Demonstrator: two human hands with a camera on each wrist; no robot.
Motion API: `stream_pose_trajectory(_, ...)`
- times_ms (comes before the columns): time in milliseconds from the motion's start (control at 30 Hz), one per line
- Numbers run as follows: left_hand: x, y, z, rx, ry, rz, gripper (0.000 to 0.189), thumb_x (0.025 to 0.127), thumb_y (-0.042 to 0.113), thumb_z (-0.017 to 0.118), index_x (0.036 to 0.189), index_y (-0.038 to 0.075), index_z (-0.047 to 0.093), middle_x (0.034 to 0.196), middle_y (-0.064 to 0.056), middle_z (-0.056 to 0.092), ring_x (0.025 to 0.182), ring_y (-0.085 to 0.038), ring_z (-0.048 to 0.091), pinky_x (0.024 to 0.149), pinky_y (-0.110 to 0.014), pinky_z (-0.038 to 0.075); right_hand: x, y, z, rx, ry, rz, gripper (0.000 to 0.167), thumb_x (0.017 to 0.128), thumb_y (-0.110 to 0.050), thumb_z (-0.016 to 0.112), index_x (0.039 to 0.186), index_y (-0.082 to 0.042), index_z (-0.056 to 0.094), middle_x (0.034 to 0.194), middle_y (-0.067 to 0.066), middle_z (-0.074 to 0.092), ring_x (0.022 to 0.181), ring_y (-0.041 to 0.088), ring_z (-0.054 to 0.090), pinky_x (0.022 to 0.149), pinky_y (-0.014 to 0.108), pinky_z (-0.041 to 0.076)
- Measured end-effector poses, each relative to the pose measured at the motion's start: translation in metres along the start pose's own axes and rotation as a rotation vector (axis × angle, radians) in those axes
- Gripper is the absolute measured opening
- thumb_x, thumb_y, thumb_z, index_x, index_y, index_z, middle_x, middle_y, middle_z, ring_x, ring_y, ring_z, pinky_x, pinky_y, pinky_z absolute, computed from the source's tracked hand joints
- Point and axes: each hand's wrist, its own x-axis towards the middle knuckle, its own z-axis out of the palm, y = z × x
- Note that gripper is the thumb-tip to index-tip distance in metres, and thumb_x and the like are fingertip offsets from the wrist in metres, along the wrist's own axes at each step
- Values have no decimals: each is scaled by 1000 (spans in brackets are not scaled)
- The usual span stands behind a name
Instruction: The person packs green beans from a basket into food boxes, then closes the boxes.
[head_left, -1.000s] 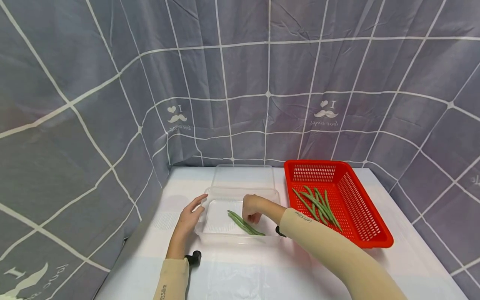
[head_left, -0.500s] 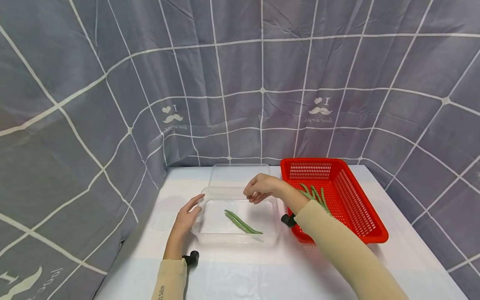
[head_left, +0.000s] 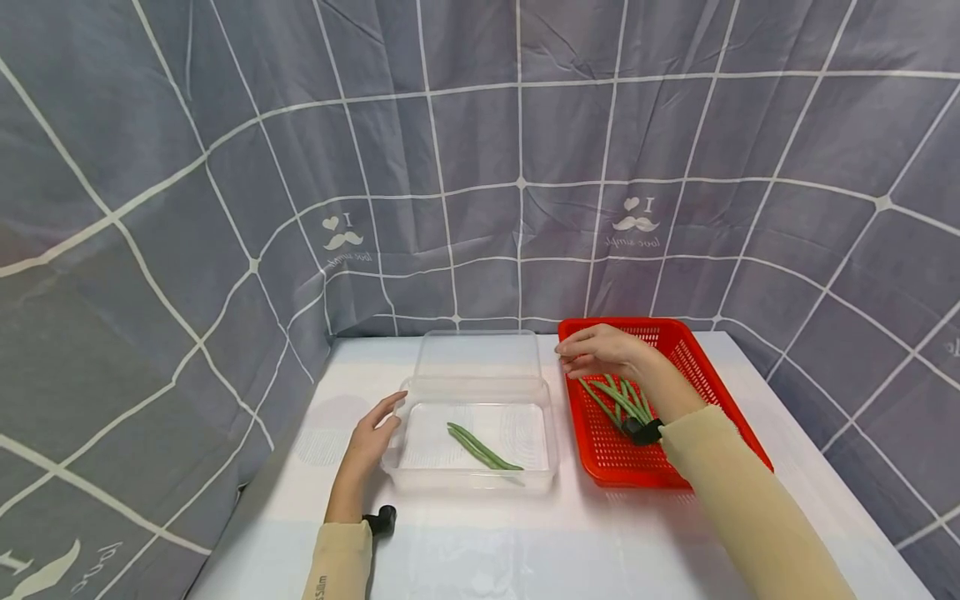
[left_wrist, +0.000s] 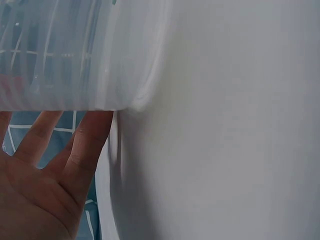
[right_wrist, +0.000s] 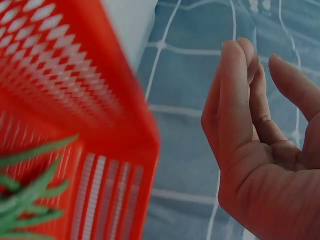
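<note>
A clear plastic container (head_left: 472,479) sits on the table with a few green beans (head_left: 483,447) lying slantwise on its floor. My left hand (head_left: 372,433) rests at its left side; in the left wrist view the extended fingers (left_wrist: 90,142) meet the container wall (left_wrist: 75,60). My right hand (head_left: 600,350) hangs over the left back part of a red basket (head_left: 611,482), fingers loosely bent and holding nothing. Beneath it, several green beans (head_left: 618,396) lie in the basket, partly hidden by the hand and wrist. The right wrist view shows thumb and fingertips apart beside the basket rim (right_wrist: 145,115).
A clear lid (head_left: 477,354) lies flat behind the container. The white-topped table (head_left: 480,550) ends at a grey checked curtain (head_left: 480,225) at the back and sides. Each wrist wears a small black camera, one of them the left camera (head_left: 384,521).
My right hand has risen from inside the container and moved right to above the red basket, without beans. The green beans stay in the container; the left hand stays at its side.
</note>
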Motion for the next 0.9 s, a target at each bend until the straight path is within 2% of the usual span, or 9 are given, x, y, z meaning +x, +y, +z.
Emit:
stream_pose_trajectory(200,0,1,-1,0,-7,-3,51,106,21,48,156,28,54,166,-23,44,153,-52,40,115,-69,42,-19,10,-31,-5,43,22,43,106,-16,63,140,10,60,96,1,77,89,15,77,94,37,64)
stream_pose_trajectory(300,1,1,-2,-2,-7,-6,51,106,21,48,156,28,54,166,-22,44,153,-52,40,116,-69,42,-24,16,-43,2,56,30,34,106,-18,63,132,4,68,96,0,77,90,15,78,95,37,63)
stream_pose_trajectory(433,3,2,-2,-3,-9,-8,51,106,21,48,156,28,54,167,-23,43,154,-52,39,117,-70,40,-27,26,-57,27,79,51,18,106,-18,64,112,-9,77,93,0,78,88,15,79,90,33,65)
stream_pose_trajectory(600,3,1,-2,-7,-19,-16,51,107,21,47,157,28,52,168,-22,42,155,-52,37,119,-72,38,-29,37,-67,77,91,80,21,107,-16,62,95,-18,79,89,0,78,84,13,78,83,29,66)
stream_pose_trajectory(900,4,-1,-3,4,-21,-4,51,108,21,46,157,28,52,168,-22,41,154,-54,38,118,-72,39,-26,61,-87,99,90,125,24,108,-15,59,92,-18,77,91,0,78,84,11,77,88,30,65)
